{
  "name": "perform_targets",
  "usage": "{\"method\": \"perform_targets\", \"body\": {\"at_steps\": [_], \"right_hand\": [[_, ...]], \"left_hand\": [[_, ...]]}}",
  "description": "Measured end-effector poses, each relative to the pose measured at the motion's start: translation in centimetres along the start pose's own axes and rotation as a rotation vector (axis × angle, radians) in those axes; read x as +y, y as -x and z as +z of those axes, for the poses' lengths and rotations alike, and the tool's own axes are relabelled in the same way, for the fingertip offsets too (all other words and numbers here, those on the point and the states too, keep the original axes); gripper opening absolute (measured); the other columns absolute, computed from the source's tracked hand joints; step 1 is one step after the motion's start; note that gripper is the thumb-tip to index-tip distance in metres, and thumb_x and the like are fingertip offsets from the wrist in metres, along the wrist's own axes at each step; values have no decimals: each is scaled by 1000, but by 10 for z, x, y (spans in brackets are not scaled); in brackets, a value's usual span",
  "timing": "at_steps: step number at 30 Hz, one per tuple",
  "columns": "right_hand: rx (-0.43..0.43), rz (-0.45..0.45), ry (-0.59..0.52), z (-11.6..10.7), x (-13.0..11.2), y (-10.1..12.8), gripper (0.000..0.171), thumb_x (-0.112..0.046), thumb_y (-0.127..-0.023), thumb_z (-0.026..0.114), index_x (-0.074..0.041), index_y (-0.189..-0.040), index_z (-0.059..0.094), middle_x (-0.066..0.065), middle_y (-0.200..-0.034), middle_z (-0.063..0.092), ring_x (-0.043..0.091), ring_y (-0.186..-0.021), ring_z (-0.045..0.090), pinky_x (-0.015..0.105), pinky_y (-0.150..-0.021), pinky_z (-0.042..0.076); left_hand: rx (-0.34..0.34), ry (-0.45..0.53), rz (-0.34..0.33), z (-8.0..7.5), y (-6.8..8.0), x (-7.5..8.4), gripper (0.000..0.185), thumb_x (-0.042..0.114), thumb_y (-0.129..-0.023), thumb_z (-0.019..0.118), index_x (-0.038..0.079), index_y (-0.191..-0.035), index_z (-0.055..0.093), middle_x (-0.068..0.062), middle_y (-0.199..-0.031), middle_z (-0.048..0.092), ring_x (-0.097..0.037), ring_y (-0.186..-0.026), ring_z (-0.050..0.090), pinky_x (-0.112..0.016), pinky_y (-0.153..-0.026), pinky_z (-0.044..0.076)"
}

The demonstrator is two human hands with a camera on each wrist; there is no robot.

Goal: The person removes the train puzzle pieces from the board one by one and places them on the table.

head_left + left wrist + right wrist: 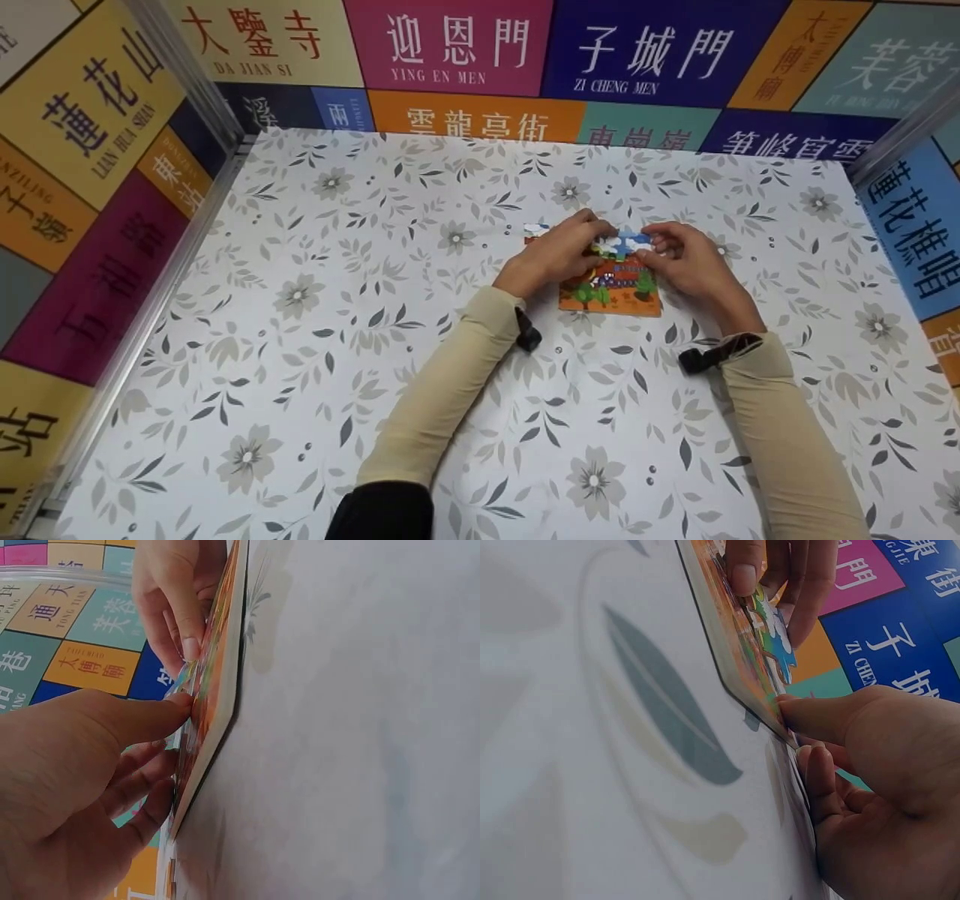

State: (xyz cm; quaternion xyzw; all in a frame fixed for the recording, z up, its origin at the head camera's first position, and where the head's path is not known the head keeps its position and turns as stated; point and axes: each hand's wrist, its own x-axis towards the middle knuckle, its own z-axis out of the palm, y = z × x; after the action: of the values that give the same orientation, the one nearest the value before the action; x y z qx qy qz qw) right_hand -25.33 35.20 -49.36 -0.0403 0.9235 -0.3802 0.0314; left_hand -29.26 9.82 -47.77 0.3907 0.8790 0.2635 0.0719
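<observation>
A small jigsaw puzzle [611,296] with an orange ground, green trees and a purple train lies on the floral surface. A sky-and-cloud jigsaw piece [776,634] stands tilted up at its far edge. The left hand [559,251] pinches this piece from the left, thumb on the near side and fingers behind. From the right, the right hand [690,259] pinches the piece's other end with its thumb [189,645] and fingers. The fingers partly cover the piece. Another printed part [534,229] shows beyond the left hand, largely hidden by it.
White paper with grey flowers and leaves [300,296] covers the table. Upright panels with coloured Chinese signs [457,45] stand along the back and both sides. Dark wrist straps with small cameras [697,360] sit at the cuffs.
</observation>
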Motion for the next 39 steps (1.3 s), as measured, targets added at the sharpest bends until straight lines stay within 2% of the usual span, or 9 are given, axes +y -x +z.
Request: {"method": "perform_targets", "body": {"at_steps": [5, 11, 18, 26, 32, 39], "right_hand": [[-1, -3, -1, 0, 0, 0, 49, -39, -93, 71, -16, -135, 61, 6, -110, 61, 13, -88, 58, 15, -72, 46], [-7, -13, 5, 0, -1, 1, 49, -38, -94, 70, -15, -137, 60, 7, -111, 62, 14, -90, 58, 14, -73, 45], [-2, 9, 4, 0, 0, 0, 48, -38, -94, 70, -17, -136, 60, 7, -111, 60, 16, -92, 57, 15, -73, 45], [3, 24, -7, 2, 0, 0, 48, -38, -93, 71, -16, -135, 61, 7, -111, 59, 14, -92, 57, 14, -74, 45], [2, 22, -19, 2, 0, -1, 48, -37, -93, 72, -15, -134, 61, 6, -109, 58, 13, -90, 56, 13, -73, 45], [-4, 24, -22, 1, 1, -1, 48, -38, -93, 71, -16, -134, 61, 6, -110, 58, 14, -91, 56, 13, -74, 45]], "left_hand": [[5, -23, 15, 1, 1, 0, 45, 30, -99, 65, 19, -142, 56, 0, -135, 54, -9, -117, 53, -25, -106, 43], [29, -37, 25, 0, 2, 1, 44, 32, -98, 65, 21, -140, 58, 3, -136, 56, -9, -117, 55, -25, -104, 44], [91, -58, 39, -6, 11, 0, 43, 34, -99, 64, 24, -140, 58, 6, -139, 57, -7, -127, 54, -24, -108, 43], [185, 16, 51, -17, 24, -10, 43, 33, -99, 64, 25, -140, 57, 7, -139, 59, -12, -117, 61, -24, -101, 47], [228, 33, 44, -28, 38, -21, 43, 34, -98, 66, 26, -139, 58, 10, -138, 60, -6, -114, 61, -23, -99, 47], [288, 120, 53, -40, 57, -39, 43, 29, -95, 71, 22, -136, 61, 8, -133, 64, -9, -109, 63, -32, -94, 52]]}}
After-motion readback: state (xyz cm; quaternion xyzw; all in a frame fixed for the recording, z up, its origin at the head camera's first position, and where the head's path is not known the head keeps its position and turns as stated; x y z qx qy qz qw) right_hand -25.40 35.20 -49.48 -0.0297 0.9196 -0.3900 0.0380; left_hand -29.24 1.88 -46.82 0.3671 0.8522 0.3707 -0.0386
